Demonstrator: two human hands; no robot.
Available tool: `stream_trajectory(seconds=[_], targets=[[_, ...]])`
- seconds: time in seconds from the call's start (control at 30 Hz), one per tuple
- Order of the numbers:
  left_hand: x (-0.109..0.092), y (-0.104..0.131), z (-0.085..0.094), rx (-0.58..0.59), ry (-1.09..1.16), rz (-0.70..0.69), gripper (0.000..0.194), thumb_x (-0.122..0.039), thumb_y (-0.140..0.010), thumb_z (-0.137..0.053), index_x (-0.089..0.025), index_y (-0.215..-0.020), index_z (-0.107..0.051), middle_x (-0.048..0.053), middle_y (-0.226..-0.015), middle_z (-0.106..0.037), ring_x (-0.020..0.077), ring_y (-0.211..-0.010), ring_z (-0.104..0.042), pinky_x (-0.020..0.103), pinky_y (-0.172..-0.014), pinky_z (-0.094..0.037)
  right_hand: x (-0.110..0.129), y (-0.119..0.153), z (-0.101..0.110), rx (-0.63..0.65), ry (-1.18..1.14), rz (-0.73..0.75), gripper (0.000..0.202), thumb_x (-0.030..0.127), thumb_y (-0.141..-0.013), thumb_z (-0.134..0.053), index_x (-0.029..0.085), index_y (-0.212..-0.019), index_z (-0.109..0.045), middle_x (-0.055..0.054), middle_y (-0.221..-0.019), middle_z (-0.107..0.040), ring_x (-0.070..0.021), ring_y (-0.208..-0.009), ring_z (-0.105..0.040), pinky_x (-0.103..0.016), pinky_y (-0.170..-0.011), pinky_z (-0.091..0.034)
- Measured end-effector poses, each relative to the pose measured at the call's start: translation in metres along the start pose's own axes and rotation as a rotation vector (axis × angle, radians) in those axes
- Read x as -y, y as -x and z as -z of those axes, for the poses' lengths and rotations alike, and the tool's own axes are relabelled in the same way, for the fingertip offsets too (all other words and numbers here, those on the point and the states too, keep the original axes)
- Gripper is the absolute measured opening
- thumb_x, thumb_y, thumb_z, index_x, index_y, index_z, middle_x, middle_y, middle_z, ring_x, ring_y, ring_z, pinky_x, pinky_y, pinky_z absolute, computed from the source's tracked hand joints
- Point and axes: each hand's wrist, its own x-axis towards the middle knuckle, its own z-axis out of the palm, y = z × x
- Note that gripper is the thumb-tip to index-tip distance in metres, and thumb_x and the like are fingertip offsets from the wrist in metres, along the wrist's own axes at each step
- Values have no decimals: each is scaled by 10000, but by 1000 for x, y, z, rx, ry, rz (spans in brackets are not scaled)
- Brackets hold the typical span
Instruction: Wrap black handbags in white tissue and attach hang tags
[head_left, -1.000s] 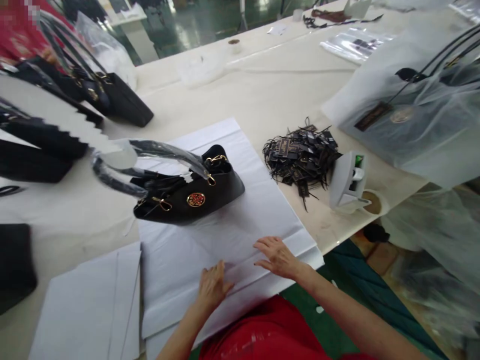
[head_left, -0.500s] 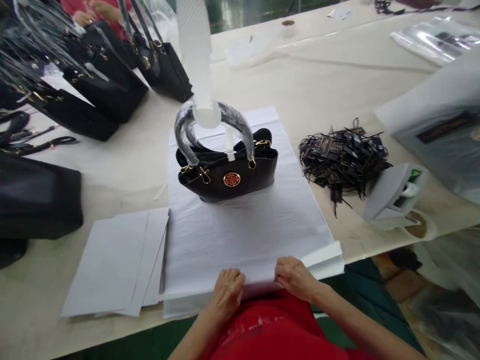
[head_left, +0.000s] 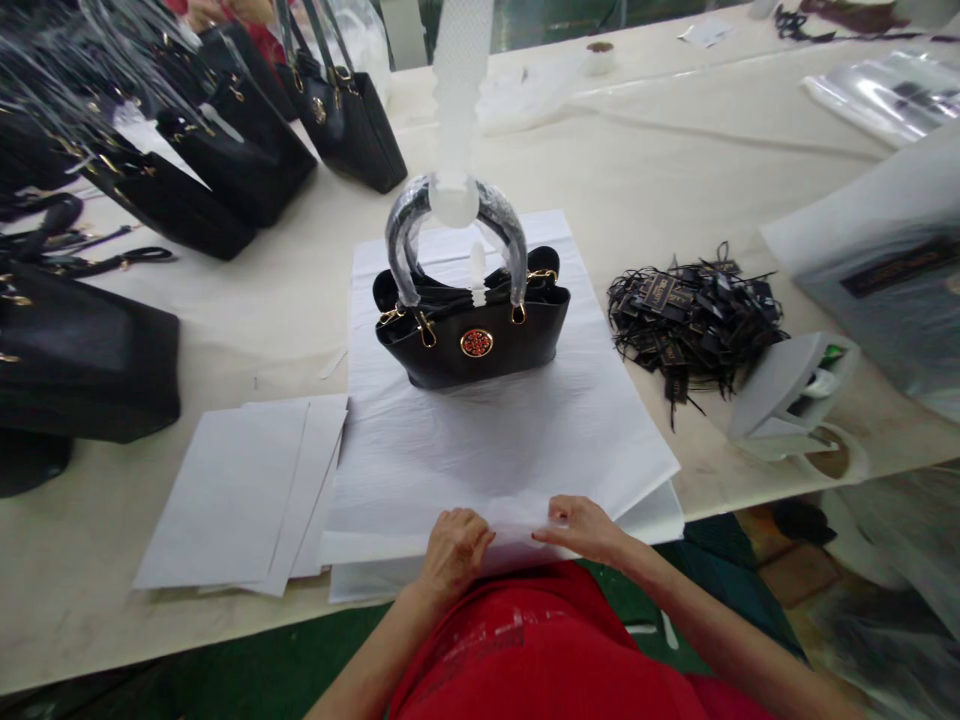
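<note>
My left hand is closed on the near edge of the white tissue paper, at the front of the table. A short way to the right, my right hand pinches the same edge, with the paper slightly bunched between the two hands. On the far part of the paper stands a black handbag, upright, with a round red-and-gold emblem on its front. Clear plastic wraps its two arched handles. A whitish strip hanging from above overlaps the handles in view.
A stack of white boards lies left of the paper. Several black handbags stand at the left. To the right are a pile of black tags, a tape dispenser and a plastic-covered bag. A person in red is behind the bags.
The view has shifted slightly. The tissue's near edge has lifted and gathered between my hands, and its right corner has slid back from the sheet below. My hands stay at the front edge.
</note>
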Motion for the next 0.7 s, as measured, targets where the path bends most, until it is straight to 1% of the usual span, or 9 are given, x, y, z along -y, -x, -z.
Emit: stream_trajectory(seconds=[0.03,0.1,0.17,0.2,0.33,0.47,0.53,0.6,0.7], targets=[[0,2,0,-83,-51,-68,211,-223,-870,-469,-166,-972,-644,95,-948,-644,205,-895,-571,323,-763,-435,-1,-1,0,-8,-14,18,292,420,-712,-606,177,-587,-504,28,-599,-500,-113,-608,-438,-234,-563,-272],[-2,4,-1,-226,-160,-281,347,-200,-862,-449,-187,-1197,-536,130,-1186,-558,257,-1113,-479,398,-891,-393,-3,-4,-2,-15,-40,38,334,440,-736,-561,178,-550,-471,32,-566,-461,-109,-588,-415,-238,-553,-259],[-4,5,-6,-283,-248,-481,386,-179,-867,-416,-220,-1242,-494,105,-1256,-510,251,-1195,-406,419,-969,-333,-5,-6,-3,-19,-75,41,350,445,-731,-547,182,-526,-442,37,-540,-426,-106,-568,-395,-239,-540,-252],[-6,4,-10,-289,-286,-527,361,-169,-869,-403,-213,-1209,-518,91,-1230,-526,236,-1184,-410,407,-979,-323,-5,-7,-4,-32,-98,44,349,446,-734,-533,184,-524,-437,38,-534,-417,-105,-562,-389,-239,-537,-254],[-14,-5,-28,-295,-401,-463,251,-122,-867,-384,-143,-986,-604,80,-1018,-603,199,-1017,-498,356,-907,-371,-4,-9,-5,-128,-172,88,333,452,-752,-479,188,-550,-454,32,-544,-433,-108,-566,-403,-239,-553,-289],[-23,-18,-32,-223,-400,-500,257,-141,-887,-370,-134,-1048,-571,97,-1084,-595,204,-1020,-522,350,-865,-404,-2,-9,-6,-180,-179,141,316,434,-763,-461,194,-558,-456,32,-543,-447,-107,-557,-409,-236,-550,-301],[-29,-22,-30,-107,-357,-502,298,-145,-896,-359,-137,-1147,-519,92,-1032,-614,191,-928,-563,338,-812,-426,-1,-10,-6,-199,-183,144,317,426,-782,-444,197,-563,-449,36,-535,-437,-103,-542,-402,-231,-535,-300],[-34,-23,-28,50,-300,-441,324,-136,-895,-354,-137,-1193,-484,68,-879,-636,177,-787,-586,334,-763,-438,0,-11,-4,-233,-183,144,326,433,-804,-435,202,-576,-446,42,-526,-419,-100,-526,-391,-225,-517,-301],[-38,-21,-31,179,-256,-355,244,-124,-885,-366,-143,-1016,-571,41,-724,-626,175,-684,-591,321,-718,-442,7,-14,5,-344,-124,221,335,438,-852,-418,206,-616,-472,36,-548,-443,-101,-528,-406,-221,-520,-323]])
